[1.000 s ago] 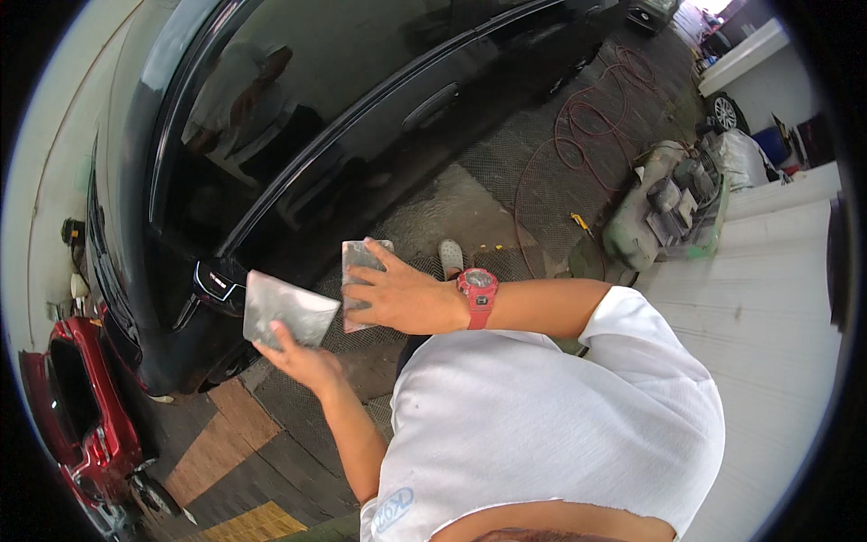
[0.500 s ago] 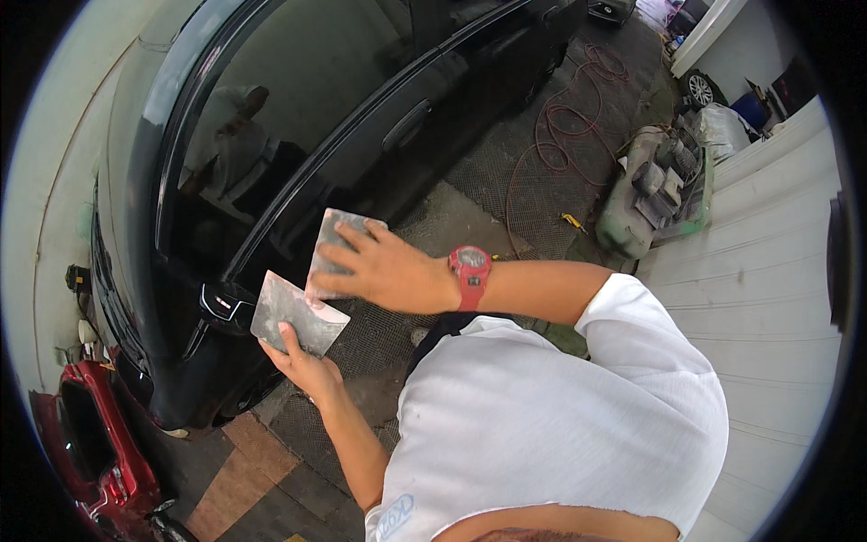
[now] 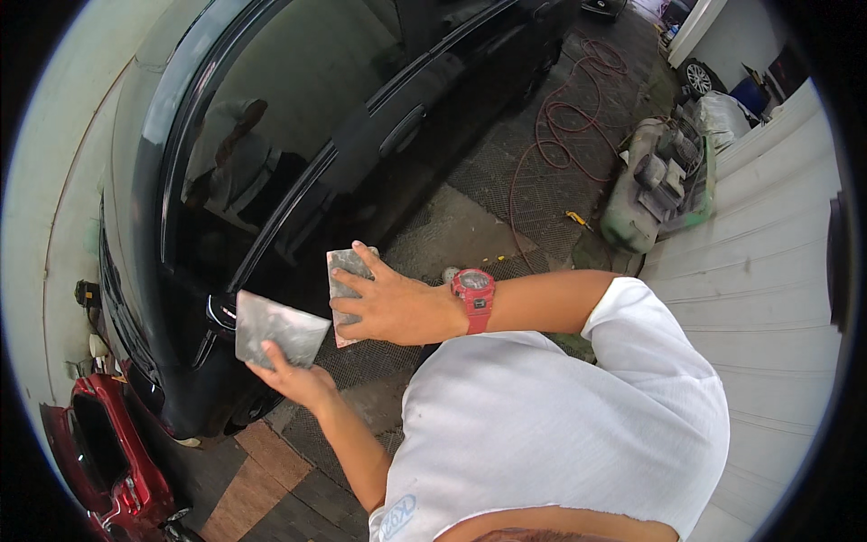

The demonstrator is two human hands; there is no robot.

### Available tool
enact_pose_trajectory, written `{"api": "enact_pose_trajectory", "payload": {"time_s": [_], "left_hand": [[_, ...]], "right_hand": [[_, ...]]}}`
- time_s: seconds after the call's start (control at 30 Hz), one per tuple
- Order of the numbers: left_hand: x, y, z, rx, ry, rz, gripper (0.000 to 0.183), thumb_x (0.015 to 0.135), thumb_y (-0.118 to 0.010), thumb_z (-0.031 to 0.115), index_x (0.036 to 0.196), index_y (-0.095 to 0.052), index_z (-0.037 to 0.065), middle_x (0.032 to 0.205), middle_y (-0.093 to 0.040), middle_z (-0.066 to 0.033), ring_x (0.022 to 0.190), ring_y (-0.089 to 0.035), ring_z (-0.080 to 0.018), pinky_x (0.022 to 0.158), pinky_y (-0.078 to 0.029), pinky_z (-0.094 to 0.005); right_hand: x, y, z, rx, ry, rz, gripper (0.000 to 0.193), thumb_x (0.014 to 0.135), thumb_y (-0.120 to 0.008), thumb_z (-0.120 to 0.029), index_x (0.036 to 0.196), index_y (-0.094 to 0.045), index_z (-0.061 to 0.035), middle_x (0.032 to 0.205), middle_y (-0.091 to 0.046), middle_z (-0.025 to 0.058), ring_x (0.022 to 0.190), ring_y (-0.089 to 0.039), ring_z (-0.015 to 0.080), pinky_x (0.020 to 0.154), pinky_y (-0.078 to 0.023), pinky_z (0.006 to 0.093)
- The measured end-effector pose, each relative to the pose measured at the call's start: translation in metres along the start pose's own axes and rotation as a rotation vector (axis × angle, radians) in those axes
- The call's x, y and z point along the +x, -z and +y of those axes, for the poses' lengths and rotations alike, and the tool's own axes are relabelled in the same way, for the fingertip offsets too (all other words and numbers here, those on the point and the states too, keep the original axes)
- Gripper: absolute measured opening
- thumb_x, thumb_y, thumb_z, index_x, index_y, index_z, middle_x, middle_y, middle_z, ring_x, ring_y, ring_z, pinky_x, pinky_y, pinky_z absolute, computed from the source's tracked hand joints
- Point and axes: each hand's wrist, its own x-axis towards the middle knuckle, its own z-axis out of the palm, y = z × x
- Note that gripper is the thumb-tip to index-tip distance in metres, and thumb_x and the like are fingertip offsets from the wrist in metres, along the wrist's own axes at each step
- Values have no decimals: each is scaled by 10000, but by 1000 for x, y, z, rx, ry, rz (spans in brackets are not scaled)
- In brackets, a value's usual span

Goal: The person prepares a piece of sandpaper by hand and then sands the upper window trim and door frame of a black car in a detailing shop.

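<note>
My left hand (image 3: 296, 378) holds a flat, squarish grey plate (image 3: 280, 327), with the thumb on its upper face and the fingers beneath. Smudges mark this plate, and its edges look pinkish. Just to the right, my right hand (image 3: 402, 303), with a red watch (image 3: 474, 298) on its wrist, has its fingers spread over a second thin grey plate (image 3: 341, 287). That plate is similarly smeared and partly covered by the fingers. A narrow gap separates the two plates. Both hands are beside the black car (image 3: 361, 194), near its side mirror (image 3: 219, 312).
A dusty green air compressor (image 3: 646, 194) stands by the white wall at right. A red hose (image 3: 562, 163) lies coiled on the dark floor, with a yellow tool (image 3: 578, 219) near it. A red car body part (image 3: 140, 461) is at lower left.
My right hand and its plate have come down and slightly right, away from the other plate. My left hand has shifted left and down, turning its plate.
</note>
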Motion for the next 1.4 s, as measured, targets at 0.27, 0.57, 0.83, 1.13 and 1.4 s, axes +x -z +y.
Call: {"api": "enact_pose_trajectory", "payload": {"time_s": [0.27,0.57,0.83,1.13,1.4], "left_hand": [[2,-10,3,-226,197,-219,498,1067,-633,176,1518,-475,36,1404,-610,-143,1250,-636,-273,1074,-538,-429],[-10,-13,-3,-357,448,-280,483,1064,-636,172,1515,-497,69,1375,-641,-81,1250,-639,-217,1072,-513,-371],[-1,-9,-3,-258,186,-128,478,1067,-658,204,1493,-499,55,1359,-638,-89,1253,-637,-224,1109,-503,-391],[-23,-8,-7,-338,708,-445,438,1066,-627,249,1448,-597,38,1294,-706,-67,1129,-703,-169,973,-569,-313],[-21,-14,-22,-289,605,-255,426,1080,-602,240,1465,-584,58,1367,-675,-67,1215,-672,-190,1028,-541,-364]], "right_hand": [[11,-10,-6,81,-115,75,461,968,-637,-135,1411,-547,-229,1383,-545,239,1286,-600,464,954,-610,496],[22,5,8,810,-425,123,578,947,-553,70,1501,-496,-82,1441,-551,168,1284,-622,273,1060,-533,408],[17,21,2,1338,-783,-139,541,986,-645,-74,1506,-515,-3,1326,-663,95,1165,-622,144,1018,-507,317],[11,8,71,1919,-989,429,329,1036,-643,-114,1343,-636,1,1283,-722,114,1155,-718,244,1035,-575,422],[-1,-1,56,1888,-1002,326,387,1010,-674,-119,1375,-612,-6,1305,-695,103,1196,-686,240,1060,-547,426]]}}
